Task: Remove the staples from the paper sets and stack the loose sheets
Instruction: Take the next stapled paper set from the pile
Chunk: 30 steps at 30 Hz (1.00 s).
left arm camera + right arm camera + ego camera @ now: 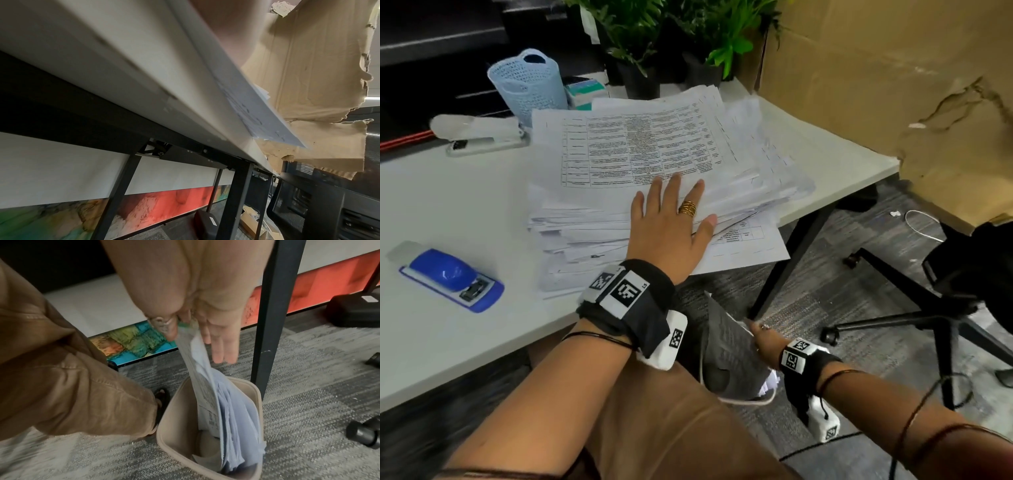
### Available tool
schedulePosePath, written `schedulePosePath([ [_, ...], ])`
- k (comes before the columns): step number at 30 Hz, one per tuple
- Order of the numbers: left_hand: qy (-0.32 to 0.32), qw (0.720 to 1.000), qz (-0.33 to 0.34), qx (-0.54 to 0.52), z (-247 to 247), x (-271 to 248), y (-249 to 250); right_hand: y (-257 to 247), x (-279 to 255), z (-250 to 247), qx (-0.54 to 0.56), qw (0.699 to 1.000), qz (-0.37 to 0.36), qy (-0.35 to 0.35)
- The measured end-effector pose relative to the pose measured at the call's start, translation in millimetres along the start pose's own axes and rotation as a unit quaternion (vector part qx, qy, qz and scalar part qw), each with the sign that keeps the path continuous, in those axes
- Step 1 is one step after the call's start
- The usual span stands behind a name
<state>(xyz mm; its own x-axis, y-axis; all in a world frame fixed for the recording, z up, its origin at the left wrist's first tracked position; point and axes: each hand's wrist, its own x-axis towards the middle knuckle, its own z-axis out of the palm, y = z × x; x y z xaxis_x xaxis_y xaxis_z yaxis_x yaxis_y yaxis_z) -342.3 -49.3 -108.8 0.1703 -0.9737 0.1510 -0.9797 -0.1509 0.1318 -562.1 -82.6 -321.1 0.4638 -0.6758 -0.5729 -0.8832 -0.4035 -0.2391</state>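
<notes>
The left hand (671, 222) lies flat and open on the loose-sheet stack (654, 171) on the tabletop (448, 192), likely steadying it. Below that stack, the right hand (197, 324) pinches a paper set (222, 402) standing in a beige bin (174, 426).
</notes>
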Motion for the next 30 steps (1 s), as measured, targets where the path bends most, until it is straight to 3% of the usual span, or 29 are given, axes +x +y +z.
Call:
schedulePosePath([
  [3,0.003,1.000,-0.001,0.002,1.3,0.2,-1.1,2.9,-0.5,13.7,0.025,0.997,-0.059,-0.035],
  [6,0.006,1.000,0.002,0.008,1.7,0.0,-1.2,14.0,7.3,21.2,0.047,0.995,-0.086,-0.009],
  [8,0.004,1.000,0.001,0.007,1.6,1.4,-0.7,12.9,1.6,14.2,-0.007,0.996,-0.085,0.005],
  [14,0.012,1.000,0.006,0.009,-2.4,-3.2,-1.1,-29.8,-45.8,-55.5,-0.126,0.964,-0.140,0.189],
  [16,0.038,0.999,-0.005,-0.009,-7.5,-6.1,0.5,-52.2,-74.0,-85.7,-0.118,0.923,-0.182,0.317],
  [19,0.070,0.997,-0.017,-0.029,-15.7,-14.5,-1.4,-73.8,-110.8,-113.4,-0.065,0.839,-0.234,0.486],
  [23,0.050,0.998,0.018,0.043,-31.4,-35.2,-15.8,-99.1,-133.4,-151.3,0.042,0.754,-0.240,0.610],
  [25,0.063,0.995,0.047,0.054,-38.4,-48.7,-26.6,-110.8,-136.1,-169.9,0.098,0.760,-0.207,0.609],
  [27,0.098,0.993,0.060,0.028,-45.2,-59.2,-35.1,-119.3,-132.5,-181.6,0.145,0.792,-0.161,0.571],
  [30,0.116,0.991,0.063,0.027,-49.3,-72.0,-44.5,-130.1,-130.0,-194.7,0.353,0.802,-0.144,0.460],
])
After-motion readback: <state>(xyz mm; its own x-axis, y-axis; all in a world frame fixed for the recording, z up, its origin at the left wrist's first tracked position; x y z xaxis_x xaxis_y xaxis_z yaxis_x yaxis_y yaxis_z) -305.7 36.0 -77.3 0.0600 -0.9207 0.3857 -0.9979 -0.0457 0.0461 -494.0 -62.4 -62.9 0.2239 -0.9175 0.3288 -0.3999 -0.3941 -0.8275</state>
